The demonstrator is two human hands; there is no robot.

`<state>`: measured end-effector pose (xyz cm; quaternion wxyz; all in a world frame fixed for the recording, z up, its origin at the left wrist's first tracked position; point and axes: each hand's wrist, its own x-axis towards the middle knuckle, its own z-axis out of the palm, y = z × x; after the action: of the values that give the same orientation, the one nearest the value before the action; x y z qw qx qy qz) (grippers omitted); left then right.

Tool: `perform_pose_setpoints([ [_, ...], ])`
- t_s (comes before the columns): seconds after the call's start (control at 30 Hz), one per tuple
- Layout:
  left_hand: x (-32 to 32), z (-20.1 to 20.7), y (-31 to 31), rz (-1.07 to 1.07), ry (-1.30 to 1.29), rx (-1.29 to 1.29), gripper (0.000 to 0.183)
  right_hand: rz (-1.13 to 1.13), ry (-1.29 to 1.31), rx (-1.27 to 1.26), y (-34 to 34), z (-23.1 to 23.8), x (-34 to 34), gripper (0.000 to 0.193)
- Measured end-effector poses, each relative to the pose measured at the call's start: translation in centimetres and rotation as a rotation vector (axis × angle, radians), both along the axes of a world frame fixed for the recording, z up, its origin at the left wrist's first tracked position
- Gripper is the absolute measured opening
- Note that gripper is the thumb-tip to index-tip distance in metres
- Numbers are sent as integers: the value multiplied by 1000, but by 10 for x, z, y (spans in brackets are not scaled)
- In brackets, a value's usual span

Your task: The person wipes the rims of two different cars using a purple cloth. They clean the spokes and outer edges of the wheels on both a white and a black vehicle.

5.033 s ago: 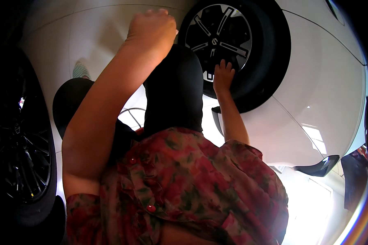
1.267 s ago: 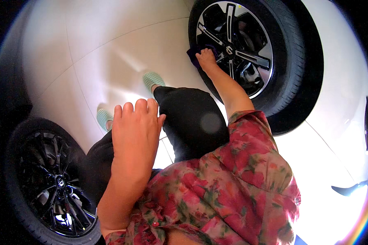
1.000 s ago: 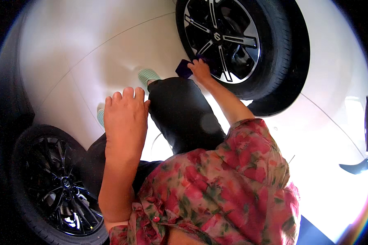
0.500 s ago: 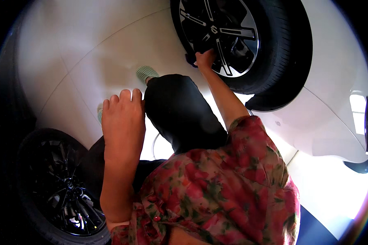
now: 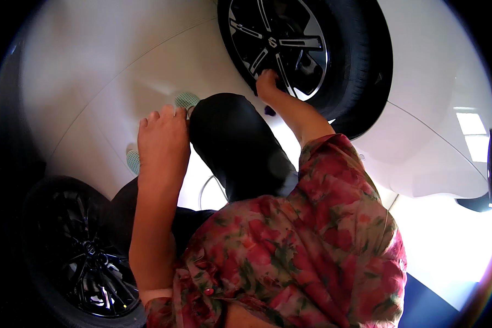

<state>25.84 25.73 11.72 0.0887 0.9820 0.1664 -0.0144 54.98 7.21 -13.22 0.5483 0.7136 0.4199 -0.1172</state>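
Note:
My right hand is closed against the lower left of the silver-and-black spoked wheel on a white car. A dark purple-blue scrap, apparently cloth, shows below my right wrist; most of it is hidden by the hand. My left hand hangs palm down in front of my left leg, back of the hand up. Its fingers point away from me, slightly apart and foreshortened, with nothing visible in them. The black tire surrounds the rim beside my right forearm.
A second dark wheel stands at my lower left. The white car body curves along the right. Pale tiled floor lies ahead, with my green clogs on it. My bent black-trousered knee rises between my arms.
My right hand has shifted slightly down and left along the rim, and the dark cloth now shows below the wrist. My left hand stays nearly in place. The whole view has shifted a little.

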Motion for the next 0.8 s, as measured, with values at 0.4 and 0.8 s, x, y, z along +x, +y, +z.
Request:
perform_pose_setpoints([
  [0.4,-1,10,-1,-2,63,45,15,462,-57,-289,-1,41,1,38],
  [0.8,3,1,0,-11,84,42,18,149,-67,317,-34,3,3,22],
])
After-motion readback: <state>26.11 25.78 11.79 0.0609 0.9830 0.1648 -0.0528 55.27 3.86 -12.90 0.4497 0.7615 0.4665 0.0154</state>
